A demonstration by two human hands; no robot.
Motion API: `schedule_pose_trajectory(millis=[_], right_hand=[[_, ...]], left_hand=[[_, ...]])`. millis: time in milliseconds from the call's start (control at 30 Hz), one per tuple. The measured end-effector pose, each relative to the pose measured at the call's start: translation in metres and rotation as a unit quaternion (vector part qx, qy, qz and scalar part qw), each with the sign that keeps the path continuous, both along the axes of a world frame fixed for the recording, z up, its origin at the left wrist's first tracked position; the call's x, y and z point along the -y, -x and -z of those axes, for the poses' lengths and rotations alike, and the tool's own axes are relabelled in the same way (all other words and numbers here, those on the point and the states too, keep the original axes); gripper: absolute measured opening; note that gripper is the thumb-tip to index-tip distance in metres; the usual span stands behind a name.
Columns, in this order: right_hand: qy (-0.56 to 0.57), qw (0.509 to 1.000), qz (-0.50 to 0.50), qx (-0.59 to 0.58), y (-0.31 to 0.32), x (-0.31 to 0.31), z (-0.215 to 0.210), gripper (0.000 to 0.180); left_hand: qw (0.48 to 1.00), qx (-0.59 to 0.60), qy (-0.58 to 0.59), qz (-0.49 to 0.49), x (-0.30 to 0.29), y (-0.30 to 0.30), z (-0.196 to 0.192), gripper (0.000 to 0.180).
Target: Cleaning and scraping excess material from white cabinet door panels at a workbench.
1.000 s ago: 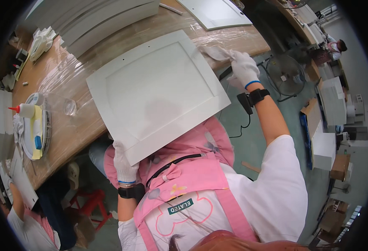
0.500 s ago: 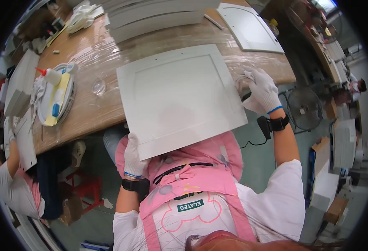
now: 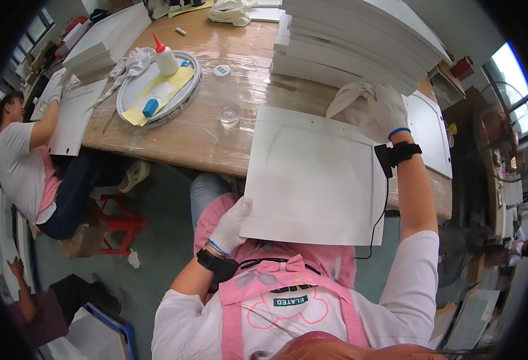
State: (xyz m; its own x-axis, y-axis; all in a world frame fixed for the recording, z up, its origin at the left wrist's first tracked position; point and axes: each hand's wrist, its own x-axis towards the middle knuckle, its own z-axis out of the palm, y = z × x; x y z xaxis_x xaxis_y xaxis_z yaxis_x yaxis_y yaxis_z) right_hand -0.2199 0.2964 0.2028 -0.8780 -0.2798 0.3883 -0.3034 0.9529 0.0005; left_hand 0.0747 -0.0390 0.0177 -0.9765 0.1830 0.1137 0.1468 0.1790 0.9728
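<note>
A white panel (image 3: 315, 180) with a shallow arched recess and small holes along its far edge rests over my lap, its far side against the table. My left hand (image 3: 232, 223), in a white knit glove, grips the panel's near left corner. In my gloved right hand (image 3: 387, 111) is a white cloth (image 3: 353, 103), bunched under the fingers and hanging over the panel's far right edge. My right fingertips are partly hidden by the cloth.
Beyond the panel stands a tall stack of white panels (image 3: 348, 48). A clear bottle (image 3: 228, 99) and a round white lid (image 3: 186, 99) carrying a red-tipped glue bottle (image 3: 166, 60) and a blue block (image 3: 150, 108) are left. A co-worker (image 3: 21, 144) sits farther left.
The view has turned, so the table items appear farther right. My right hand with the cloth has moved from beside the panel's right edge to its far right corner. My left hand keeps its hold.
</note>
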Motion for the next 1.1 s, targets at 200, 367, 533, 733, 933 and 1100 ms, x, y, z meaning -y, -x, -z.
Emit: schedule_pose_trajectory(millis=[200,367,533,733,933,1100], right_hand=[[-0.036,0.994,-0.089,0.054,0.012,0.111,-0.005,0.04],[0.048,0.961,-0.158,0.22,0.057,0.17,0.055,0.033],[-0.027,0.971,-0.098,0.214,0.109,0.183,0.105,0.03],[-0.08,0.961,-0.048,0.259,0.114,0.203,0.098,0.031],[-0.101,0.958,-0.067,0.261,0.117,0.2,0.099,0.032],[-0.08,0.952,-0.077,0.284,0.117,0.194,0.096,0.031]], left_hand=[[0.885,0.288,-0.366,0.008,0.004,0.003,0.005,0.046],[0.795,0.332,-0.506,0.051,0.008,0.01,0.002,0.053],[0.764,0.363,-0.521,0.115,0.015,0.014,0.018,0.07],[0.762,0.371,-0.509,0.149,0.016,0.026,0.019,0.092],[0.759,0.383,-0.503,0.156,0.016,0.031,0.016,0.102],[0.758,0.387,-0.505,0.142,0.013,0.031,0.013,0.104]])
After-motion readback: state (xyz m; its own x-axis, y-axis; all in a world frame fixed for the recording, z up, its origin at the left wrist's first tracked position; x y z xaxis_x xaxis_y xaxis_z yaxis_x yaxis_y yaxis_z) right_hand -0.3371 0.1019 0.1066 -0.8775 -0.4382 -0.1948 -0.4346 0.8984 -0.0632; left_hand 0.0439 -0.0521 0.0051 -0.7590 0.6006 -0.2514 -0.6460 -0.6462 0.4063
